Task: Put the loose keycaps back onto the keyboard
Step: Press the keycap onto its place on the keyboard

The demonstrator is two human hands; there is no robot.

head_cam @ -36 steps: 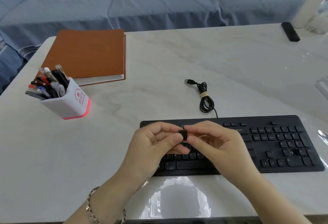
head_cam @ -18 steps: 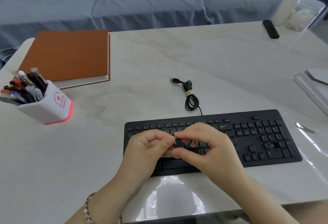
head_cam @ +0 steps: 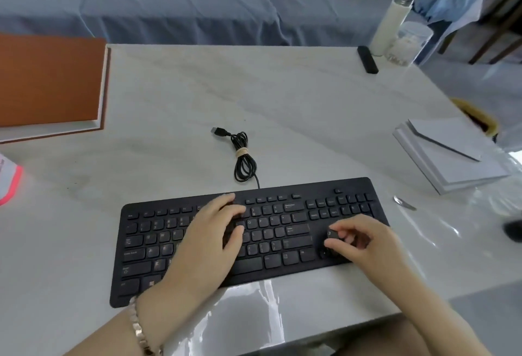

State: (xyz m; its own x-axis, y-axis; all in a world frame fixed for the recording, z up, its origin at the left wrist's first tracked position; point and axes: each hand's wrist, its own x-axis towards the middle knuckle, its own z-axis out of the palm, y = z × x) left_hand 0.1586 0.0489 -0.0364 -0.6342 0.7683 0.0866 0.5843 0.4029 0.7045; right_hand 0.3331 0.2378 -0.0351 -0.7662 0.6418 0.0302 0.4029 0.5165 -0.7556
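Note:
The black keyboard (head_cam: 282, 231) lies across the near part of the white marble table (head_cam: 296, 107). My right hand (head_cam: 364, 242) hovers over the keyboard's right end and pinches a loose black keycap (head_cam: 331, 234) marked "2" between thumb and fingertips, just above the arrow-key area. Over the middle keys lies my left hand (head_cam: 209, 242), its fingers bent down onto the keys. Whatever is under its palm is hidden.
The keyboard's coiled USB cable (head_cam: 243, 158) lies just behind it. An orange book (head_cam: 48, 84) and a white-pink pen holder (head_cam: 8, 183) are at the left. A paper stack (head_cam: 452, 155) and a small metal tool (head_cam: 404, 203) sit right, a black remote (head_cam: 367, 59) and white bottle (head_cam: 391, 25) far right.
The hands, which pinched one keycap together over the keyboard's middle, have parted. My right hand has moved to the right end with a keycap; my left hand has dropped onto the keys. The view turned right.

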